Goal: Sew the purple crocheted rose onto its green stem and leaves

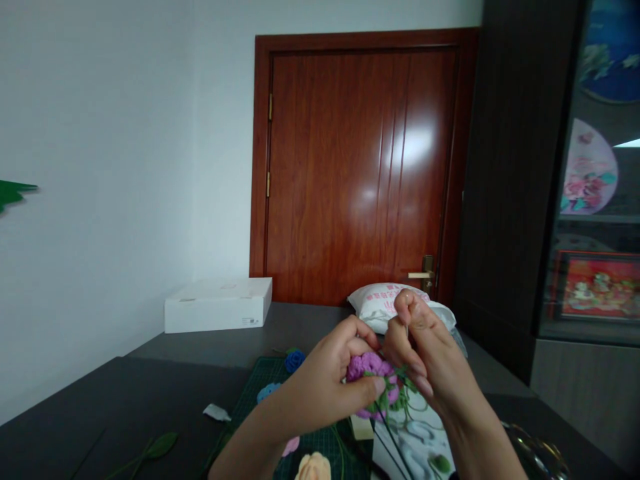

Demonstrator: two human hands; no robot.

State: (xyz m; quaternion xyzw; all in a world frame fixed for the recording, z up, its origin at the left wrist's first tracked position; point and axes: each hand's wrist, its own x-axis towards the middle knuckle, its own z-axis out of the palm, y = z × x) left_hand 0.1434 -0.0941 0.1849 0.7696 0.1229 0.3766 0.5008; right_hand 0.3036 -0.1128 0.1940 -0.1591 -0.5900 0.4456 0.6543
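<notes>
A purple crocheted flower with green yarn leaves and dark stems is held in my left hand, its fingers behind the petals and its thumb pressed on the green base. Close on the right, my right hand is closed in a pinch around a thin, pale, needle-like thing, mostly hidden by the fingers. Loose green yarn hangs below the flower near this hand. Beneath both hands lie a green cutting mat and a white-and-grey patterned sheet.
On the mat are a blue rose, a light blue flower and a peach flower. A leafed stem and a white scrap lie left. Behind stand a white box and a white printed bag.
</notes>
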